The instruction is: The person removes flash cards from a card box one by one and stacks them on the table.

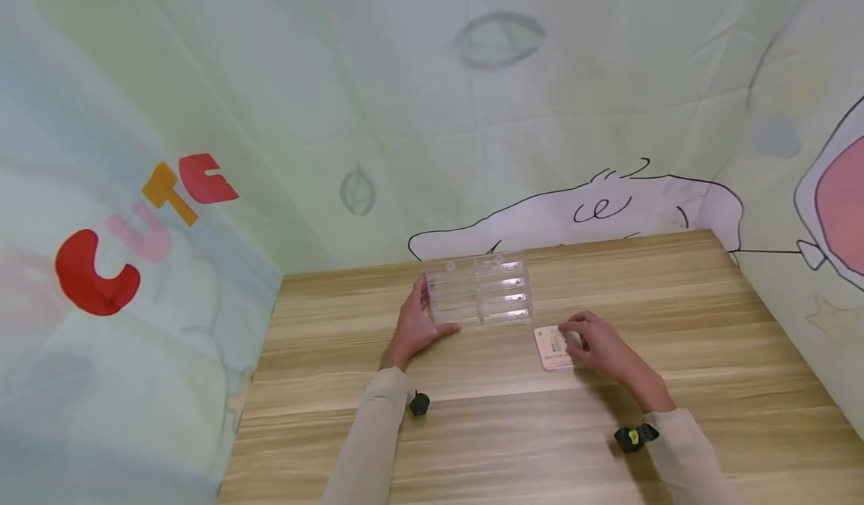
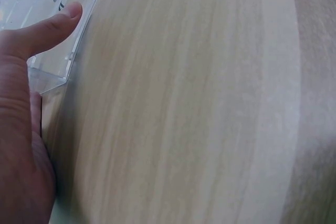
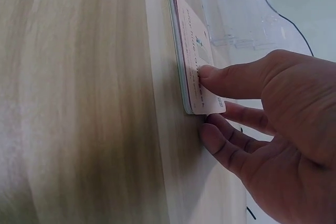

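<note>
A clear plastic rack (image 1: 455, 295) with two columns of compartments stands near the back edge of the table. My left hand (image 1: 413, 329) holds its left side, with the thumb stretched along the front edge. In the left wrist view, that thumb (image 2: 55, 27) lies against the clear plastic. To the right of the rack is a small stack of pale pink, round-cornered cards (image 1: 548, 349) with printed text, flat on the wood. My right hand (image 1: 604, 351) pinches the stack at its right edge; in the right wrist view the thumb presses the top card (image 3: 195, 51) and the fingers are at the edge.
The wood-grain table (image 1: 486, 437) meets a printed fabric backdrop (image 1: 405, 115) behind the rack. More fabric hangs at the left and right sides. A black wrist device (image 1: 419, 404) sits at the left cuff, another (image 1: 633, 437) at the right.
</note>
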The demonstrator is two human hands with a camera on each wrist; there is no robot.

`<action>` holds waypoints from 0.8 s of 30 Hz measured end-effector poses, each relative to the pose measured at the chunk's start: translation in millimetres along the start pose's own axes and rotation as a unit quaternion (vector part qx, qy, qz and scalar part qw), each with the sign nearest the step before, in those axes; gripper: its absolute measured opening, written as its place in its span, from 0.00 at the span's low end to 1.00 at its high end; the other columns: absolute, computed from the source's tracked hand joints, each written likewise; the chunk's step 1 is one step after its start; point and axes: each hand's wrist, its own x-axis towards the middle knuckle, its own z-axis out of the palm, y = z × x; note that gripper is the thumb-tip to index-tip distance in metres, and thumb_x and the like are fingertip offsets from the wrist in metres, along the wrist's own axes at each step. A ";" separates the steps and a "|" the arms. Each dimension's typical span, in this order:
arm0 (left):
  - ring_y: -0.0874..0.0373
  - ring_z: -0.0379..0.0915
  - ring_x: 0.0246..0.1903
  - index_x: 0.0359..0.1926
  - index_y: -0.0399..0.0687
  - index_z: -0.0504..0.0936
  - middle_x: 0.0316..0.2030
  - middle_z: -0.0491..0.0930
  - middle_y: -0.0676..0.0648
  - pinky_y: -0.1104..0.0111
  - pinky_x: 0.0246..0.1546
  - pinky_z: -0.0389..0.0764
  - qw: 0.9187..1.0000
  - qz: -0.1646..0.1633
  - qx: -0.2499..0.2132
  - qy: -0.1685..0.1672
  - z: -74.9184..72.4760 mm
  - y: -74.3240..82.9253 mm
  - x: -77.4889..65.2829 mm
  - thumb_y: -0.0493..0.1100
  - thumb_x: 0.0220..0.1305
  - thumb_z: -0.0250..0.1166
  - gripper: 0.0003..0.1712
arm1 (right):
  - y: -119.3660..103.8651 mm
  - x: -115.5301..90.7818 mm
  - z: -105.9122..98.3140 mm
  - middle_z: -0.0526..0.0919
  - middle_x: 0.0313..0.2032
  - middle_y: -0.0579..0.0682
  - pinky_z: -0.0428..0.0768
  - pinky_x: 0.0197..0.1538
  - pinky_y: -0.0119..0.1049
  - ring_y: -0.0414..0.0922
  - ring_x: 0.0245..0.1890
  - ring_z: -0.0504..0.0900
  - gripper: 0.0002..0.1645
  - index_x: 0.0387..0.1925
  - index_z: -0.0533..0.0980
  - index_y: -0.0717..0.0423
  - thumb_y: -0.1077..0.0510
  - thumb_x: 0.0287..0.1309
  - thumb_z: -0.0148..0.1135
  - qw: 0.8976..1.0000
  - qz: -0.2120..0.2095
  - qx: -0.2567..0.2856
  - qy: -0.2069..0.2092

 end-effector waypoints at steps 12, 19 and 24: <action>0.47 0.60 0.74 0.82 0.44 0.47 0.76 0.61 0.37 0.61 0.74 0.64 1.000 -0.007 0.000 0.000 -0.6 -2.8 -1.8 0.50 0.40 0.89 0.77 | 0.0 -1.6 6.7 0.77 0.57 0.67 0.83 0.41 0.42 0.49 0.42 0.78 0.23 0.58 0.80 0.68 0.68 0.61 0.71 1.000 -0.008 -0.001 0.013; 0.48 0.60 0.74 0.82 0.43 0.46 0.76 0.61 0.37 0.62 0.74 0.64 1.000 -0.005 -0.003 -0.001 -0.4 -2.4 -2.3 0.49 0.40 0.89 0.77 | -0.9 -2.3 5.9 0.76 0.58 0.68 0.80 0.37 0.37 0.45 0.38 0.76 0.22 0.57 0.80 0.69 0.68 0.61 0.70 1.000 -0.017 -0.004 0.015; 0.48 0.60 0.74 0.82 0.43 0.45 0.76 0.60 0.36 0.62 0.74 0.63 1.000 -0.005 -0.001 -0.003 -1.9 -0.4 -3.7 0.49 0.41 0.89 0.78 | -0.2 -2.7 6.6 0.76 0.57 0.67 0.81 0.38 0.38 0.45 0.38 0.76 0.22 0.57 0.80 0.69 0.67 0.62 0.70 1.000 -0.014 0.003 0.017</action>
